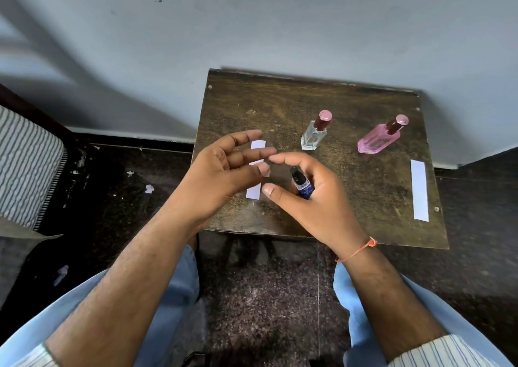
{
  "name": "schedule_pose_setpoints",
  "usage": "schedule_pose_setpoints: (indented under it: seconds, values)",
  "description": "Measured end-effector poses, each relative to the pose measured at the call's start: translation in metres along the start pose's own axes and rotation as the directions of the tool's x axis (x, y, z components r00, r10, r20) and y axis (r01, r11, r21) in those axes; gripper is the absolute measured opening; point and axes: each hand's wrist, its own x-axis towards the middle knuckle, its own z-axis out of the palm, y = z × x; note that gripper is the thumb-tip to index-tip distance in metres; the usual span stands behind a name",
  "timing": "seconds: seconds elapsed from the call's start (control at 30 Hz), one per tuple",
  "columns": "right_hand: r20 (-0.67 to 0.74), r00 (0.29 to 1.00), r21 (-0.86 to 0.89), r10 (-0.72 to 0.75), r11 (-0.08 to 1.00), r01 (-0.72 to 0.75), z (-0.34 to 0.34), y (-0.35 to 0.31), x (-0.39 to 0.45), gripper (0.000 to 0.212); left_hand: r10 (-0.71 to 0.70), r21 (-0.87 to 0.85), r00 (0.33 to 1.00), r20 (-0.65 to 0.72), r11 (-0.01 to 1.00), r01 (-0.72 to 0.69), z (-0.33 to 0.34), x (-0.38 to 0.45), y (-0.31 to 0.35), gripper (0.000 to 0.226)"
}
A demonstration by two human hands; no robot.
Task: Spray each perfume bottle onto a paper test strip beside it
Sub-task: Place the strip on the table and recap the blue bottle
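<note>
Right hand (311, 198) grasping blue bottle (304, 186) on table (378, 193); left hand (224, 173) released, fingers spread over paper strip (256, 170).

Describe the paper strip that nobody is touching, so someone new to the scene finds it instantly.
Start at the small dark wooden table against the wall and go to its right edge. There a long white paper strip lies flat, below and right of the pink bottle. Unlike the other strip, which sits half hidden under the left hand, this one is fully exposed and alone.
</note>
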Motion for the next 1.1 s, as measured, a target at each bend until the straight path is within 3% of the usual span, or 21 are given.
schedule_pose_setpoints:
  seconds: [0.27, 0.43, 0.6, 0.73, 0.9, 1.1]
  values:
    - [-0.071, 0.993, -0.072, -0.090, 0.994, 0.085, -0.023, -0.001, -0.010, 0.031, -0.022, -0.062, 0.991, 0.131, 0.998, 0.030, 0.023, 0.000, 0.001, 0.064]
    - [-0.102, 0.986, -0.105, -0.131, 0.987, 0.120, -0.035, -0.002, -0.010, 0.029, -0.113, -0.022, 0.983, 0.144, 0.993, 0.118, 0.029, 0.001, -0.003, 0.052]
    - [-0.040, 0.988, -0.098, -0.152, 0.984, 0.148, -0.046, -0.004, -0.014, 0.033, -0.112, 0.032, 0.979, 0.169, 0.994, 0.108, 0.031, 0.002, -0.007, 0.026]
    - [-0.010, 0.988, -0.107, -0.152, 0.983, 0.150, -0.047, -0.002, -0.015, 0.034, -0.098, 0.056, 0.977, 0.187, 0.994, 0.089, 0.033, 0.004, -0.009, 0.026]
    - [0.030, 0.999, -0.052, -0.013, 0.999, 0.014, -0.051, -0.002, -0.014, 0.038, -0.048, 0.028, 0.995, 0.087, 0.999, 0.046, 0.037, 0.008, -0.006, 0.021]
    - [0.068, 0.995, -0.049, 0.077, 0.996, -0.074, -0.054, 0.002, -0.014, 0.019, -0.010, -0.018, 0.996, -0.085, 1.000, 0.009, 0.035, 0.013, -0.007, 0.022]
